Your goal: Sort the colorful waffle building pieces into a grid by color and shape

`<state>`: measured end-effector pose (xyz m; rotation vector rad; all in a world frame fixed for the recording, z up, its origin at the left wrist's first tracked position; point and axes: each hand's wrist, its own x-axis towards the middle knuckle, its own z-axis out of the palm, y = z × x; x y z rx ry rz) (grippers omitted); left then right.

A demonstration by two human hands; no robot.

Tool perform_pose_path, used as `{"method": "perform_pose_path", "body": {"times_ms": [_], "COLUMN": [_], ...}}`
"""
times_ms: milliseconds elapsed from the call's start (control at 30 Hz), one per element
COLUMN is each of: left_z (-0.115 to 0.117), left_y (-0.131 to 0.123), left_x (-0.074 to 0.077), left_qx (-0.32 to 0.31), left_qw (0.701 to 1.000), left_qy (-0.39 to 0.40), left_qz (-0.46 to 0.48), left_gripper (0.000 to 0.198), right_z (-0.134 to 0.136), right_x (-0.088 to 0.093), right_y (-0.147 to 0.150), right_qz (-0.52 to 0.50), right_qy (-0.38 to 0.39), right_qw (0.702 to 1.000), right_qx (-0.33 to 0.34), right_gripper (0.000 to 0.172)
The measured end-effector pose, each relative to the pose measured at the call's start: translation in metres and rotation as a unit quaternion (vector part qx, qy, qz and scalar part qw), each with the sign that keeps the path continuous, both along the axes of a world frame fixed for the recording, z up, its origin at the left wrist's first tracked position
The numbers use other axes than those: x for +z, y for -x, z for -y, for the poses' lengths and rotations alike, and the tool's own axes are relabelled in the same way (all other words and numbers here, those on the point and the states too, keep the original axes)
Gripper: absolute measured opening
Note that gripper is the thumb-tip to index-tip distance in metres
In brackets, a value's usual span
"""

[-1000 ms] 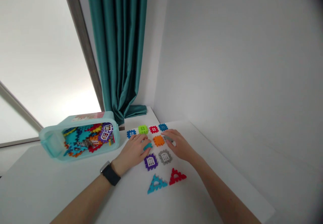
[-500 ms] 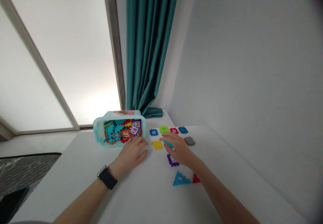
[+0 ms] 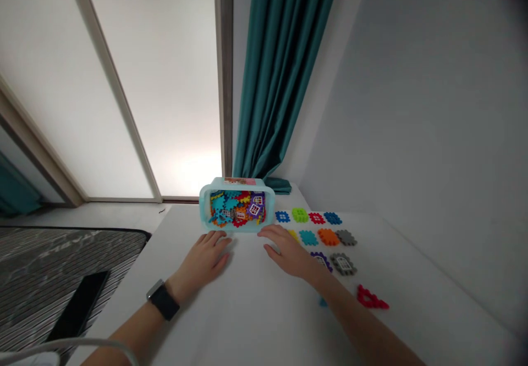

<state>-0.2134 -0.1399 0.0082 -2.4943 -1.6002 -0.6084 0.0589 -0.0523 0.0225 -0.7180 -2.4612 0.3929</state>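
Observation:
My left hand (image 3: 205, 259), with a dark watch on the wrist, rests palm down on the white table (image 3: 243, 311), fingers apart and holding nothing. Just in front of both hands stands a pale teal bin (image 3: 203, 212) full of colourful toothed pieces (image 3: 231, 204). My right hand (image 3: 285, 249) is also open, near the bin's right front corner, partly over a yellow piece (image 3: 294, 235). Beyond and right of it lie toothed squares: blue, green (image 3: 300, 215), red, teal (image 3: 308, 238), orange (image 3: 328, 237) and grey. My right forearm partly covers purple and blue pieces.
A red triangular piece (image 3: 371, 298) lies right of my right forearm. A teal curtain (image 3: 280, 80) hangs behind the bin, and a grey wall (image 3: 433, 135) borders the table's right side. A white cable (image 3: 82, 342) crosses the lower left.
The view has turned left. My right hand has moved left off the toothed squares, uncovering the teal and orange ones. My left hand has drawn back from the bin's front edge.

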Motion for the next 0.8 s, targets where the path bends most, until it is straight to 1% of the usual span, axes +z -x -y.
{"method": "perform_pose_path", "body": {"times_ms": [133, 200, 300, 367, 500, 600, 667, 800], "left_z": [0.007, 0.009, 0.010, 0.010, 0.010, 0.010, 0.010, 0.011], "left_y": [0.017, 0.025, 0.035, 0.040, 0.042, 0.040, 0.038, 0.035], "left_x": [-0.006, -0.007, -0.007, -0.006, -0.007, -0.010, -0.012, -0.014], "left_qx": [0.012, 0.031, 0.072, 0.093, 0.120, 0.131, 0.124, 0.105], "left_qw": [0.999, 0.997, 0.990, 0.986, 0.981, 0.979, 0.982, 0.987], "left_qy": [-0.028, -0.051, -0.084, -0.091, -0.088, -0.084, -0.078, -0.064], "left_qz": [0.021, 0.046, 0.087, 0.104, 0.125, 0.129, 0.120, 0.103], "left_gripper": [0.026, 0.023, 0.023, 0.023, 0.023, 0.025, 0.027, 0.030], "right_z": [0.000, -0.002, -0.009, -0.016, -0.032, -0.042, -0.048, -0.061], "right_x": [-0.005, -0.007, -0.006, -0.004, 0.003, 0.009, 0.012, 0.018], "right_y": [0.021, 0.031, 0.048, 0.061, 0.089, 0.110, 0.123, 0.141], "right_qz": [0.019, 0.027, 0.027, 0.030, 0.054, 0.079, 0.090, 0.109], "right_qy": [-0.005, -0.013, -0.046, -0.080, -0.149, -0.180, -0.182, -0.160], "right_qw": [1.000, 1.000, 0.999, 0.996, 0.985, 0.975, 0.972, 0.970], "right_qx": [0.009, 0.008, -0.001, -0.016, -0.074, -0.102, -0.114, -0.145], "right_gripper": [0.033, 0.034, 0.039, 0.043, 0.047, 0.053, 0.058, 0.071]}}
